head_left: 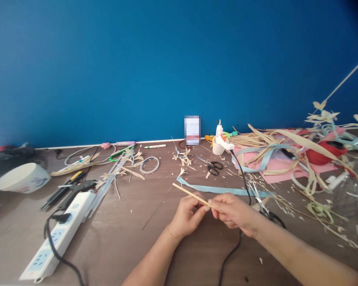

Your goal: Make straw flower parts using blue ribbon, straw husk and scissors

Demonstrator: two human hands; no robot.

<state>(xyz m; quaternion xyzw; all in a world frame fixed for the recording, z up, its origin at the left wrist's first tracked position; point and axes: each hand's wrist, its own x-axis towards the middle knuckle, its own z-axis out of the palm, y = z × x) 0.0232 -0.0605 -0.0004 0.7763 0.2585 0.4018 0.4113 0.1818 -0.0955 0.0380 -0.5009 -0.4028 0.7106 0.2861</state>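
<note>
A thin straw-coloured strip (188,192), narrow like a stick, slants between my hands, its free end pointing up and to the left. My left hand (187,216) is closed around its underside, thumb near the lower end. At that lower end my right hand (234,211) pinches it between thumb and fingers; whether it is a stick or a rolled husk I cannot tell. Just beyond my hands lies a light blue ribbon (217,189). Open scissors (264,204) rest beside my right wrist, their handles partly hidden by the forearm.
A white power strip (61,234), a black glue gun (77,192) and a white bowl (22,178) stand left. Black-handled scissors (213,166) and a white glue gun (222,139) in a cup (217,147) are behind. Dried husks (256,145) pile up right; a black cable crosses the table.
</note>
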